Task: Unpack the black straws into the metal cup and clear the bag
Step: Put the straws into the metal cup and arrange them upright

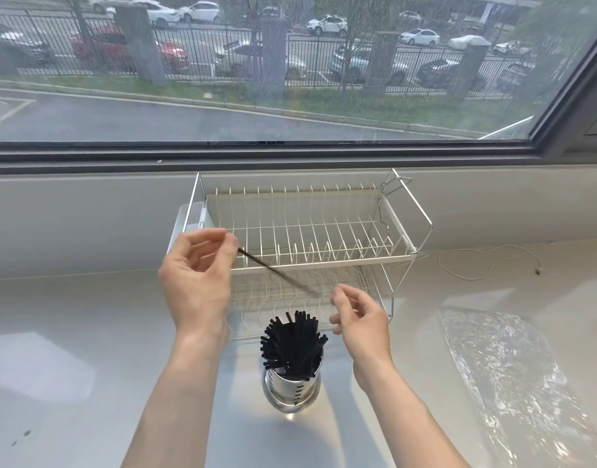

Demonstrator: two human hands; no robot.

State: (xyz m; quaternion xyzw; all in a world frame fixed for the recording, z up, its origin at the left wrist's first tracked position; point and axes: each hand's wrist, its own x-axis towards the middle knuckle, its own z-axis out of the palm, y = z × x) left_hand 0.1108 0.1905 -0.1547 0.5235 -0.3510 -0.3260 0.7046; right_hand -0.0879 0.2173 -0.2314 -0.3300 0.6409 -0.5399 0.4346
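A shiny metal cup (292,390) stands on the pale counter near the front, filled with a bunch of black straws (292,346) that fan out of its top. My left hand (197,282) hovers above and left of the cup, pinching one end of a single black straw (273,271) between thumb and fingertips; the straw slants down to the right and its far end is blurred. My right hand (359,319) is just right of the cup's straws, fingers loosely curled and apart, holding nothing. The clear plastic bag (513,376) lies flat on the counter at the right.
A white two-tier wire dish rack (310,231) stands right behind the cup against the window ledge. A white cable (486,261) lies on the counter at the back right. A large window fills the upper view.
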